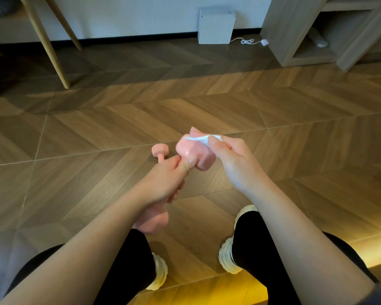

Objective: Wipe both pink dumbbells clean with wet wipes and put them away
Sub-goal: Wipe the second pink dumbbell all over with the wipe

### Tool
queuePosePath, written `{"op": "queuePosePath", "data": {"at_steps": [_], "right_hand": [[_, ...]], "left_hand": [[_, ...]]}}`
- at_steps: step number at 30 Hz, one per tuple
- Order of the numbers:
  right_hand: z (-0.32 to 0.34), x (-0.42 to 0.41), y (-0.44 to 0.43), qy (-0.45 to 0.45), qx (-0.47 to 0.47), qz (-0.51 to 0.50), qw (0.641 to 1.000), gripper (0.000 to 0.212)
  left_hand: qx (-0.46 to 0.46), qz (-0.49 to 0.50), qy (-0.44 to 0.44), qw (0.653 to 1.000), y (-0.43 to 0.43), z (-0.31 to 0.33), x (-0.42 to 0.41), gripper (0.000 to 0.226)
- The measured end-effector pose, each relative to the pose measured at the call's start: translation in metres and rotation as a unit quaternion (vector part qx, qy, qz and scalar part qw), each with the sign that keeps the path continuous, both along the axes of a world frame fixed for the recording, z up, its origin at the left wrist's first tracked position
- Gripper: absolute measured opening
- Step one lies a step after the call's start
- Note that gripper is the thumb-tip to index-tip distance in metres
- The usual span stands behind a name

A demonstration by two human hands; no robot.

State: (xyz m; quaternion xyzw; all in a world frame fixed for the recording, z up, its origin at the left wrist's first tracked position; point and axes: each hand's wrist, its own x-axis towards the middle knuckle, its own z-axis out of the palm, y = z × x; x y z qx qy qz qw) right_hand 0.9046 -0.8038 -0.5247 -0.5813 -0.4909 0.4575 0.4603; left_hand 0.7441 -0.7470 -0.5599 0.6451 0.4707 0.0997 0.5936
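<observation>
While 2 pale wooden legs slant down the upper left of the frame, 1 pink dumbbell lies on the herringbone floor just left of centre, its near end hidden behind the left hand. That hand's fingers curl round the handle of the other pink dumbbell, held tilted above the floor. At its upper head a white wet wipe is pinched against the pink surface by the right hand. A grey-brown shelf unit stands at upper right.
</observation>
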Motion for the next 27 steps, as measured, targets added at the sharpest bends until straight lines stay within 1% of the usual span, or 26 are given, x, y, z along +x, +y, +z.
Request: {"op": "queuePosePath", "data": {"at_steps": [2,3,4,5,6,9,11,12,14,16,19,21,23,24,27], "right_hand": [[0.001,0.003,-0.001,-0.013,-0.005,-0.021,1.0,0.034],[0.002,0.004,0.0,-0.011,-0.006,-0.033,0.999,0.039],[0.003,0.005,0.001,-0.008,-0.008,-0.043,0.999,0.052],[0.004,0.005,0.002,-0.009,-0.015,-0.052,0.998,0.061],[0.004,0.006,0.003,-0.009,-0.023,-0.062,0.998,0.06],[-0.001,0.007,0.006,0.003,-0.041,-0.085,0.996,0.033],[-0.001,0.006,0.005,0.0,-0.041,-0.076,0.996,0.032],[0.0,0.005,0.004,-0.009,-0.038,-0.064,0.997,0.034],[0.003,0.003,0.001,-0.013,-0.036,-0.042,0.998,0.035],[0.005,0.002,-0.001,0.001,-0.035,-0.034,0.999,0.033],[0.004,0.004,0.001,-0.011,-0.031,-0.037,0.999,0.034],[0.004,0.006,0.002,-0.011,-0.029,-0.045,0.998,0.033],[0.001,0.007,0.004,-0.005,-0.034,-0.064,0.997,0.033],[0.001,0.007,0.004,-0.005,-0.04,-0.075,0.996,0.033],[0.002,0.007,0.004,-0.016,-0.045,-0.084,0.995,0.035]], "left_hand": [[-0.044,0.076,-0.047,0.995,0.003,0.0,0.004,0.075],[-0.053,0.088,-0.07,0.992,0.004,0.001,0.004,0.079],[-0.046,0.084,-0.086,0.992,0.006,0.002,0.003,0.081],[-0.026,0.067,-0.095,0.993,0.007,0.003,0.002,0.08],[-0.001,0.039,-0.099,0.994,0.007,0.006,0.0,0.076],[0.058,-0.07,-0.074,0.993,0.002,0.01,-0.004,0.056],[0.099,-0.126,-0.021,0.987,-0.001,0.008,-0.003,0.046],[0.11,-0.137,0.0,0.985,-0.003,0.007,-0.002,0.047],[0.105,-0.121,0.024,0.987,-0.004,0.004,0.0,0.059],[0.076,-0.073,0.022,0.994,-0.003,0.003,0.002,0.069],[0.029,0.014,-0.023,0.999,-0.001,0.001,0.003,0.067],[0.021,0.031,-0.056,0.998,-0.001,0.001,0.003,0.068],[0.059,-0.007,-0.062,0.996,-0.002,0.005,0.002,0.061],[0.085,-0.035,-0.053,0.994,-0.003,0.007,0.001,0.053],[0.151,-0.116,0.013,0.982,-0.005,0.012,0.0,0.039]]}}
